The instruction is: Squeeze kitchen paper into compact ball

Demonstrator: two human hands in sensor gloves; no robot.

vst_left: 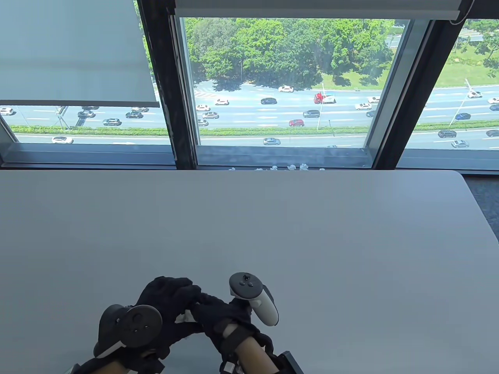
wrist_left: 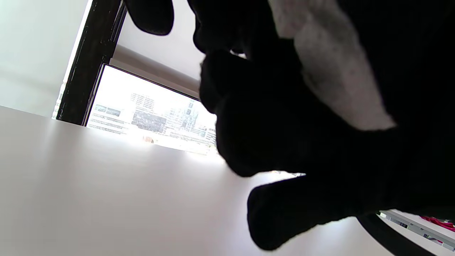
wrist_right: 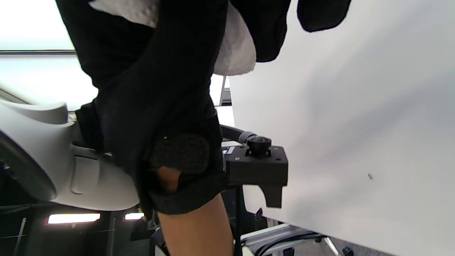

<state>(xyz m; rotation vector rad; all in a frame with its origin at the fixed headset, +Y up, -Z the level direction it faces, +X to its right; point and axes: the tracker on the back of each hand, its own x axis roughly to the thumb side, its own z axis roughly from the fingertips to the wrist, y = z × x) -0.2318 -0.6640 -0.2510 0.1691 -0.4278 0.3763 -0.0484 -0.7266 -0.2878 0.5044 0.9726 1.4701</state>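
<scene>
Above the grey worktop (vst_left: 273, 218), my left hand (vst_left: 167, 307) and right hand (vst_left: 218, 315) cupped the soft, light white kitchen paper (vst_left: 183, 317), fingers (vst_left: 183, 288) pressed around it.

White kitchen paper (vst_left: 184, 318), crumpled into a wad, almost wholly enclosed between two black gloved hands just above the table's near edge; only small dimpled patches visible between fingers.
</scene>
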